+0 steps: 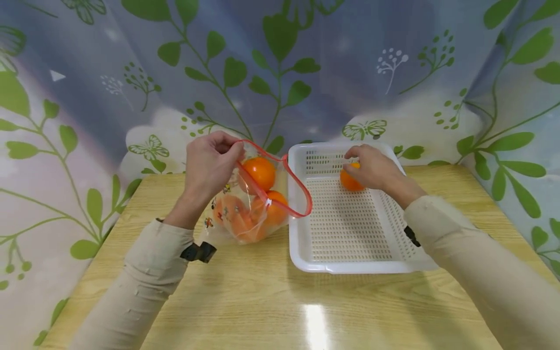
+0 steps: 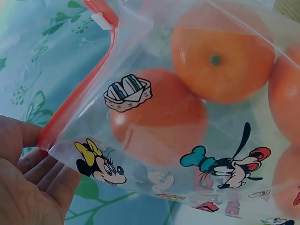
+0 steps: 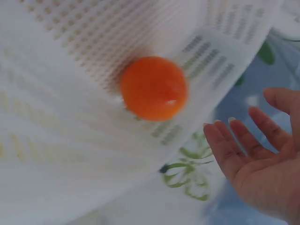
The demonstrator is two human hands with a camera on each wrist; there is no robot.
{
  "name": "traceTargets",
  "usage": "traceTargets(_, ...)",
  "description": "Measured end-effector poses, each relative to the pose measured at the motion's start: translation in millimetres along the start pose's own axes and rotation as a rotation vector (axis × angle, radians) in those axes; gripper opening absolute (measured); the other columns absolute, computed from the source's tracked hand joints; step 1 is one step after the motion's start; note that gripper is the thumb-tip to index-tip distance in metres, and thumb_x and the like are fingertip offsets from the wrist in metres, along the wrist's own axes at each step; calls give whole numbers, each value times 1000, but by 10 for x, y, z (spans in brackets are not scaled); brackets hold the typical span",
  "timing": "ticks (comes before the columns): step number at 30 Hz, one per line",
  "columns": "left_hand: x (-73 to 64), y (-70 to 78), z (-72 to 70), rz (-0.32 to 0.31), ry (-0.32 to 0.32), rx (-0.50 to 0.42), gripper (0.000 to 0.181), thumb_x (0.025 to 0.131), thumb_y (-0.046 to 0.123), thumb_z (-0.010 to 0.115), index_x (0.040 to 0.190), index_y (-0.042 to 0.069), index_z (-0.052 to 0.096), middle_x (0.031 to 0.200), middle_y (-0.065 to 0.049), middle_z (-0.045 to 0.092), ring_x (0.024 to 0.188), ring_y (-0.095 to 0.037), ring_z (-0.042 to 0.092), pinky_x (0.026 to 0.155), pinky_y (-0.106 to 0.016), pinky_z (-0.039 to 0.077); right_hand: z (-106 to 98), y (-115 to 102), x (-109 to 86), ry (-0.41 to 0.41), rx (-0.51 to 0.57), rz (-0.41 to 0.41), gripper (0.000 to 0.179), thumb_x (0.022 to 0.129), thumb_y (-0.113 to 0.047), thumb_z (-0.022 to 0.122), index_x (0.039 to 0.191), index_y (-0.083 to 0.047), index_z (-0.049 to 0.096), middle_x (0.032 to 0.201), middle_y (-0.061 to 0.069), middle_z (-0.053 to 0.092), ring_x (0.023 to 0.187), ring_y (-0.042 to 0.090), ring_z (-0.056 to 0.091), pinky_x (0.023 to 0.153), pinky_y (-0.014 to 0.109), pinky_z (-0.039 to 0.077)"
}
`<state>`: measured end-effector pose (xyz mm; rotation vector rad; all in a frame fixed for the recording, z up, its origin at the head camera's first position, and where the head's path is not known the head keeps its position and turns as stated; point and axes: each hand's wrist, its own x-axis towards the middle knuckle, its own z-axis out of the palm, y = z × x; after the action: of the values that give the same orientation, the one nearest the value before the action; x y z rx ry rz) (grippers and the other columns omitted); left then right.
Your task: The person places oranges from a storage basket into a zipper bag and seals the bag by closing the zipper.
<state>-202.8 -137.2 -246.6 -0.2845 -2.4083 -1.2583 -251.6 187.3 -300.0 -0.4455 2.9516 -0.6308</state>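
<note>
A clear zip bag (image 1: 245,223) with a red zip edge and cartoon prints stands on the table, its mouth spread towards the basket. Several oranges (image 2: 222,51) lie inside it. My left hand (image 1: 210,165) pinches the red zip edge at the bag's upper left corner. In the white basket (image 1: 302,265) one orange (image 3: 153,89) rests near the far wall. Over it hovers my right hand (image 1: 369,167), fingers loosely spread and apart from the fruit in the right wrist view. The bag's right rim overlaps the basket's left rim in the head view.
Bag and basket stand side by side on a light wooden table (image 1: 253,301). Behind the table hangs a curtain (image 1: 332,63) printed with green leaves and butterflies. A white zip slider (image 2: 102,21) sits on the red edge.
</note>
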Motion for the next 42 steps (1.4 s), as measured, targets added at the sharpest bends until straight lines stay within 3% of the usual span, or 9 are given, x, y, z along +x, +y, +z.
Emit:
traceTargets(11, -25, 17, 85, 10, -34, -14, 16, 91, 16, 60, 89, 5, 72, 75, -4, 69, 61, -15, 60, 50, -28, 43, 242, 406, 127, -201, -86, 123, 66, 94, -19, 58, 147, 4, 27, 142, 36, 27, 124, 53, 33, 100, 64, 28)
traceTargets(19, -29, 34, 132, 31, -32, -10, 15, 90, 16, 60, 87, 6, 72, 73, -3, 68, 60, -15, 58, 51, -30, 43, 384, 547, 220, -119, -21, 148, 63, 87, -5, 67, 141, 4, 37, 134, 32, 40, 119, 46, 42, 97, 58, 36)
traceTargets(22, -29, 37, 135, 31, -34, -1, 16, 91, 16, 60, 87, 6, 72, 73, -3, 68, 60, -14, 59, 52, -30, 43, 389, 556, 241, -111, -24, 168, 64, 87, -7, 69, 141, 4, 37, 135, 31, 40, 120, 46, 42, 98, 57, 35)
traceTargets(34, -47, -22, 106, 38, 12, 16, 17, 91, 16, 60, 87, 6, 73, 72, -2, 68, 55, -14, 57, 46, -26, 40, 360, 452, 242, -118, 8, 113, 63, 88, -9, 69, 140, 5, 38, 142, 30, 34, 125, 46, 37, 102, 57, 32)
traceTargets(38, -8, -14, 101, 58, 17, 19, 17, 90, 15, 59, 86, 5, 72, 71, -2, 68, 56, -13, 58, 47, -26, 41, 255, 328, 171, -71, 55, 58, 64, 89, -10, 67, 142, 6, 36, 140, 29, 38, 120, 44, 42, 99, 56, 35)
traceTargets(42, 29, -2, 81, 53, 21, 44, 17, 90, 15, 58, 85, 6, 72, 71, -2, 68, 57, -13, 58, 47, -25, 41, 112, 39, 37, 62, 145, -62, 65, 90, -14, 67, 145, 0, 36, 141, 24, 39, 116, 39, 45, 97, 54, 38)
